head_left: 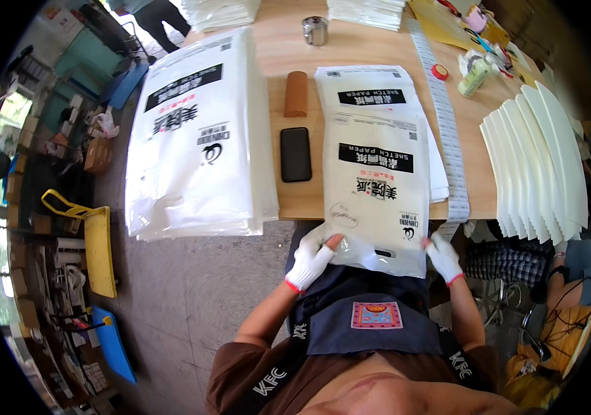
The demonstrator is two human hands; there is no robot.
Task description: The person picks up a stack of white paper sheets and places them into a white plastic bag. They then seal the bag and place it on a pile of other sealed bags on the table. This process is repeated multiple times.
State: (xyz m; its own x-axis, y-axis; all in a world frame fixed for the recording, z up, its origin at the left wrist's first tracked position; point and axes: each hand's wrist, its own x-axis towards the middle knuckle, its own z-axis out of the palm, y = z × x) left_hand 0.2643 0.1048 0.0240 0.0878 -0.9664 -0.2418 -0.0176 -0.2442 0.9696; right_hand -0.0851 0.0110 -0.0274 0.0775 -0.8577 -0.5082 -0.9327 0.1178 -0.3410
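Note:
A clear plastic bag of sketch paper [378, 207] with black and red print lies over the table's front edge, its handle-slot end towards me. My left hand [310, 258], in a white fingerless-tip glove, grips the bag's near left edge, thumb on top. On the opposite edge, my right hand [443, 258], gloved the same way, has its fingers closed at the bag's side; part of its grip is hidden. Beneath and beyond this bag lies another printed pack [364, 81]. To the left are a black phone [296, 154] and a reddish-brown block [296, 94].
A tall stack of printed bags [191, 131] overhangs the table on the left. Fanned white paper [534, 166] stands at the right, beyond a strip of labels [440, 104]. A metal cup [315, 31], a bottle [475, 77] and a red tape roll [439, 71] are farther back. Other people are partly visible.

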